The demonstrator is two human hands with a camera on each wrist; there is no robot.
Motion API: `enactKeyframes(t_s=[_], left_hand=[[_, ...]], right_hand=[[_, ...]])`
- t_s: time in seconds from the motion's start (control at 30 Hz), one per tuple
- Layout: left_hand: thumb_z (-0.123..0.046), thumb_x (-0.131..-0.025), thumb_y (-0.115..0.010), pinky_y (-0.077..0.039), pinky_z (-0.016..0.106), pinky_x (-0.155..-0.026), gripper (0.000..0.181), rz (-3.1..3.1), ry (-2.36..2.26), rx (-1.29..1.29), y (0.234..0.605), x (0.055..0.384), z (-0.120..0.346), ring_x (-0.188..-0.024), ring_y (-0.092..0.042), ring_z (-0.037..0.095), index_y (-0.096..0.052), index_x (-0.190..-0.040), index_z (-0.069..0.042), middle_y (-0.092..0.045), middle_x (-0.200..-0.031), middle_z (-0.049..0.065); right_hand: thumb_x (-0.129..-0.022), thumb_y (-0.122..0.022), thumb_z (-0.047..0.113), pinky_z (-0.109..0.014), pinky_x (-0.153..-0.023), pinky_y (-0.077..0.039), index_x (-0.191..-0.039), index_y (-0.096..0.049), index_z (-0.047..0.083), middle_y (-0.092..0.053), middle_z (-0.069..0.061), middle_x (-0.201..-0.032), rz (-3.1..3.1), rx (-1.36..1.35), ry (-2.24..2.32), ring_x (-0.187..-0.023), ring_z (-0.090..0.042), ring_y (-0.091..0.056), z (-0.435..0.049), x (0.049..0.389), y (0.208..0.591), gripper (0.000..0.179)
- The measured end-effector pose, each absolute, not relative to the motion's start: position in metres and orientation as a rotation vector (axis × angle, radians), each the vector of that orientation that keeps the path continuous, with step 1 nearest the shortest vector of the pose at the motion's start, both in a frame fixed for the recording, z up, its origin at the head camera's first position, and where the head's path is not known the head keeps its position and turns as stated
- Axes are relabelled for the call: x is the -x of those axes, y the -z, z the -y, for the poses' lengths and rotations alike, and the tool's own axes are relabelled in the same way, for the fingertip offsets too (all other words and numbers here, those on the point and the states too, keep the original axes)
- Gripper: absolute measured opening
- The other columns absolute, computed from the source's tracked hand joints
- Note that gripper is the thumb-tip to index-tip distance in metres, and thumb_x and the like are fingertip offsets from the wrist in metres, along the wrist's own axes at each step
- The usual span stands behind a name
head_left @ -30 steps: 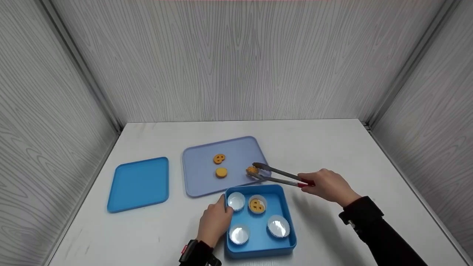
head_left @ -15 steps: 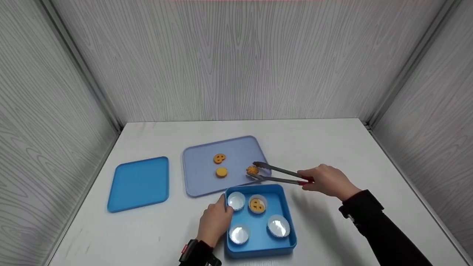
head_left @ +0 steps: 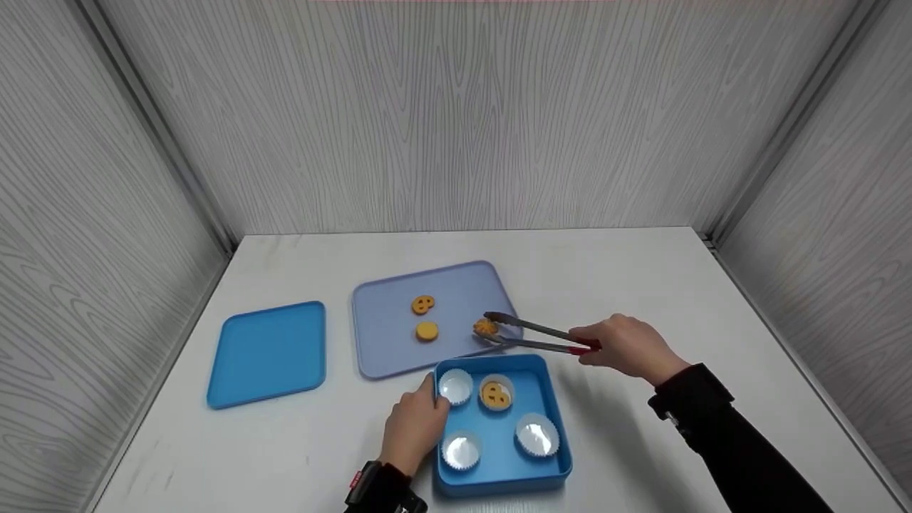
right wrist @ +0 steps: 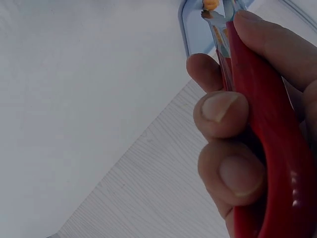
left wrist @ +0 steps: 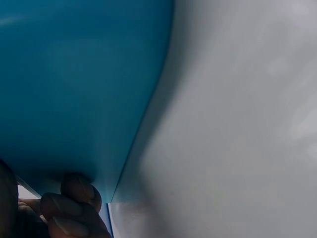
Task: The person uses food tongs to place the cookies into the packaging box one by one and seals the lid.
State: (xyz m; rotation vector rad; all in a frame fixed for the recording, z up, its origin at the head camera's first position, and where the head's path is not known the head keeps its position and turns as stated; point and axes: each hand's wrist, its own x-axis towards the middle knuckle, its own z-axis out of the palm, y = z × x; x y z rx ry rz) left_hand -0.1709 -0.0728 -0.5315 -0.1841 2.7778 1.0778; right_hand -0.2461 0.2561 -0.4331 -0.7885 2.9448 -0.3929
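Shifted slightly leftward since the earlier frame, the right grip (head_left: 627,349) and the tongs (head_left: 545,330) it grasps differ only a little from before, while the left grip (head_left: 415,427) stays in place. Right-hand fingers curl round the red handles, as the right wrist view shows, and the metal tips reach out to the left of that grip, one on each side of a lumpy golden piece (head_left: 486,327); I cannot tell whether they press on it. That piece lies on the lavender tray (head_left: 385,320), by its right edge. Farther left of the right grip, the same tray bears a round yellow piece (head_left: 427,332) and, beyond it, a pretzel-shaped piece (head_left: 422,305). Left-hand fingers and thumb hold the left wall of the blue box (head_left: 496,436), which stands just right of the left grip and carries four pale cups. Ahead and to the right of the left grip are the far-left cup (head_left: 455,387) and, beside it, a cup with a second pretzel-shaped piece (head_left: 495,396) in it; just right of the left grip is the near-left cup (head_left: 462,452), and farther right the near-right cup (head_left: 537,436). A flat blue tray (head_left: 267,356) lies on the worktop (head_left: 620,271), well apart, ahead and left of the left grip.
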Motion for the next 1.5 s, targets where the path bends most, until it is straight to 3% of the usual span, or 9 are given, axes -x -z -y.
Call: enactKeyframes(t_s=[0.37, 0.67, 1.17, 1.5], left_hand=[[-0.025, -0.1, -0.053, -0.047, 0.057, -0.103, 0.058, -2.777, -1.075, 0.172, 0.532, 0.171, 0.075, -0.124, -0.062, 0.04, -0.046, -0.152, 0.0, -0.059, -0.143, 0.022], [-0.026, -0.1, -0.052, -0.048, 0.058, -0.103, 0.057, -2.807, -1.091, 0.15, 0.534, 0.17, 0.075, -0.123, -0.062, 0.04, -0.047, -0.151, 0.0, -0.06, -0.141, 0.022], [-0.026, -0.1, -0.053, -0.047, 0.058, -0.103, 0.058, -2.805, -1.086, 0.149, 0.535, 0.17, 0.075, -0.124, -0.062, 0.04, -0.047, -0.151, 0.0, -0.06, -0.142, 0.021], [-0.025, -0.1, -0.054, -0.05, 0.058, -0.099, 0.057, -2.822, -1.083, 0.133, 0.535, 0.17, 0.077, -0.118, -0.065, 0.04, -0.048, -0.15, 0.0, -0.062, -0.138, 0.022]], right_hand=[[-0.084, -0.083, 0.018, -0.029, -0.061, -0.05, -0.11, -0.077, 0.024, -0.072, 0.01, -0.079, -3.039, 0.886, 0.356, -0.068, -0.006, -0.06, -0.26, 0.241, 0.447, 0.027], [-0.083, -0.084, 0.016, -0.03, -0.062, -0.052, -0.123, -0.076, 0.019, -0.074, 0.008, -0.082, -3.105, 0.894, 0.358, -0.071, -0.008, -0.063, -0.27, 0.232, 0.455, 0.041], [-0.081, -0.085, 0.011, -0.029, -0.06, -0.052, -0.125, -0.075, 0.021, -0.077, 0.005, -0.086, -3.218, 0.958, 0.396, -0.07, -0.009, -0.067, -0.276, 0.217, 0.45, 0.046], [-0.074, -0.089, 0.006, -0.027, -0.06, -0.056, -0.126, -0.075, 0.018, -0.079, 0.004, -0.094, -3.241, 1.176, 0.483, -0.075, -0.01, -0.074, -0.275, 0.19, 0.442, 0.055]])
